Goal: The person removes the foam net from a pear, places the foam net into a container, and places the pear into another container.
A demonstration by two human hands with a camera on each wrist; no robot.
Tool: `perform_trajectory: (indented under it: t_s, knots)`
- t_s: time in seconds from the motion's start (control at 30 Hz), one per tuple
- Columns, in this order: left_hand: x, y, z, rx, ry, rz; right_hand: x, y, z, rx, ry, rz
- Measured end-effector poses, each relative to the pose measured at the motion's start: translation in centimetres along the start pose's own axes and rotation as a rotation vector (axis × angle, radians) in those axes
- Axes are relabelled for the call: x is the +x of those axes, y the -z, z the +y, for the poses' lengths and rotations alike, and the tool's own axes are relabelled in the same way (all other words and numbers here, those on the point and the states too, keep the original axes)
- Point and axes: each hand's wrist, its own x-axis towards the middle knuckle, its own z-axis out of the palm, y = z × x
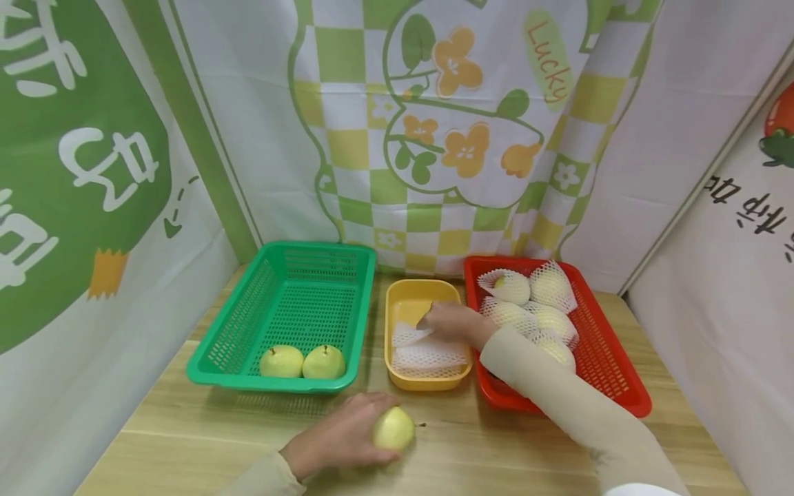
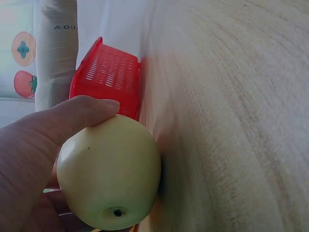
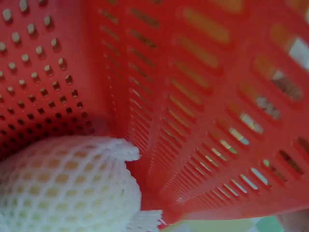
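My left hand (image 1: 350, 430) grips a bare yellow-green pear (image 1: 393, 428) low over the table, its stem pointing right. In the left wrist view the thumb lies along the side of the pear (image 2: 111, 171), whose blossom end faces the camera. My right hand (image 1: 455, 324) reaches into the yellow bin (image 1: 397, 379), fingers curled at the edge of a white foam net sleeve (image 1: 411, 335). More white foam netting (image 1: 431, 359) lies beneath it. Two bare pears (image 1: 282, 362) sit at the near end of the green basket (image 1: 197, 368).
At the right, a red basket (image 1: 639, 403) holds several pears in white foam nets (image 1: 552, 286); the right forearm crosses over it. In the right wrist view, one netted pear (image 3: 67, 186) lies by its slotted wall (image 3: 193, 96). Fabric walls enclose the wooden table (image 1: 155, 441).
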Motion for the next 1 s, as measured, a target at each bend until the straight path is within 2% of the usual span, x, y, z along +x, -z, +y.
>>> perform_trajectory:
  t_s: [0.07, 0.17, 0.3, 0.47, 0.73, 0.83, 1.0]
  knots:
    - [0.0, 0.0, 0.0, 0.001, 0.004, -0.004, 0.0, 0.0, -0.4, 0.026, 0.007, -0.051]
    - [0.0, 0.0, 0.1, -0.002, 0.012, -0.011, -0.1, 0.1, -0.9, 0.082, -0.031, -0.120]
    - [0.0, 0.0, 0.1, -0.006, 0.015, -0.017, -0.4, 0.7, -1.2, 0.206, -0.134, -0.176]
    - [0.0, 0.0, 0.1, -0.004, 0.009, -0.017, -0.8, 1.7, -1.3, 0.323, -0.189, -0.098]
    - [0.3, 0.0, 0.1, 0.010, -0.005, -0.014, -3.6, 5.8, -2.6, 0.279, -0.223, 0.030]
    - [0.3, 0.2, 0.2, 0.007, 0.007, -0.025, -5.0, 7.5, -3.4, 0.288, -0.278, 0.026]
    - [0.4, 0.5, 0.5, 0.010, 0.008, -0.038, -7.6, 8.9, -5.4, 0.327, -0.373, -0.054]
